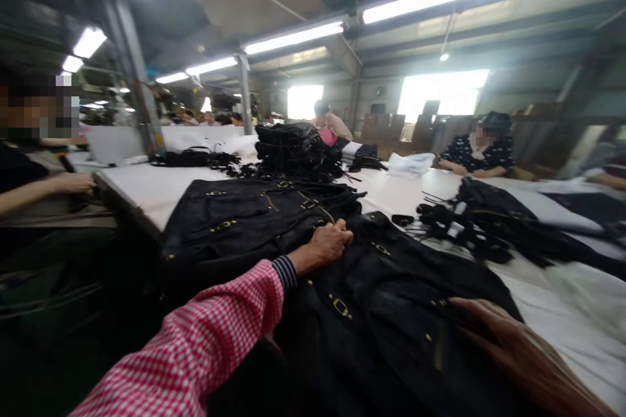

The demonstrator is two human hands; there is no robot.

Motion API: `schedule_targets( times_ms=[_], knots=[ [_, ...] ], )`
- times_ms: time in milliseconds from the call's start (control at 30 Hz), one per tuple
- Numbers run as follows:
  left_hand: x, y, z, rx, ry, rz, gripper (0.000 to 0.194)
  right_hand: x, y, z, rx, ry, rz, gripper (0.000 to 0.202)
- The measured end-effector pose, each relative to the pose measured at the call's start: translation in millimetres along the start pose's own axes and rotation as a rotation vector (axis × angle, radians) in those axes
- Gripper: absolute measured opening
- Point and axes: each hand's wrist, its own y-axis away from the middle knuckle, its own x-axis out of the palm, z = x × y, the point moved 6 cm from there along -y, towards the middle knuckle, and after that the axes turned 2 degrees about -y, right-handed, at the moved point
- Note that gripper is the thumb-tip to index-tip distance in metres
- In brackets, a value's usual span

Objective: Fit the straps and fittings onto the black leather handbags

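Observation:
A black bag (pixel 391 300) with gold buckles lies at the table's near edge, in front of me. My left hand (pixel 328 242) is closed on its upper left edge, fingers curled. On the bag's right side rests my right hand (pixel 508 339), fingers stretched out and partly blurred. Another black bag (pixel 235 218), with buckles and zips, lies to the left, beside my left hand. The lower part of the bag in front of me is dark and hard to make out.
Behind stands a pile of black bags (pixel 293 150) on the white table (pixel 141 192). Black straps (pixel 460 234) and more black pieces (pixel 513 208) lie to the right. A person (pixel 476 150) sits across the table; another person (pixel 29 189) is at the left.

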Motion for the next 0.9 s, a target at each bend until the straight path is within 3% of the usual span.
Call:
schedule_targets(
  times_ms=[133,333,400,467,533,633,800,900],
  knots=[
    [0.5,-2,-13,0.006,0.01,-0.012,0.026,-19,35,54,0.063,0.017,0.163,0.026],
    [-9.2,12,-25,0.132,-0.241,-0.102,0.027,-53,86,71,0.12,-0.133,0.025,0.018],
    [-20.0,13,-38,0.207,-0.285,-0.144,0.021,-63,101,69,0.165,-0.192,0.0,0.02],
    [-29.2,10,-55,0.253,-0.191,-0.129,0.022,-74,113,62,0.259,-0.219,-0.016,0.022],
    [-29.8,6,-73,0.259,-0.015,-0.022,0.033,-86,123,51,0.368,-0.225,-0.04,0.026],
    [-14.9,7,-100,0.266,0.154,0.165,0.048,-95,137,34,0.491,-0.228,-0.051,0.034],
    [0.7,14,-111,0.165,0.45,0.193,0.055,-83,149,13,0.53,-0.067,-0.024,0.044],
    [-17.9,11,-104,0.073,0.722,0.108,0.051,-63,138,8,0.499,-0.072,0.034,0.042]
  ],
)
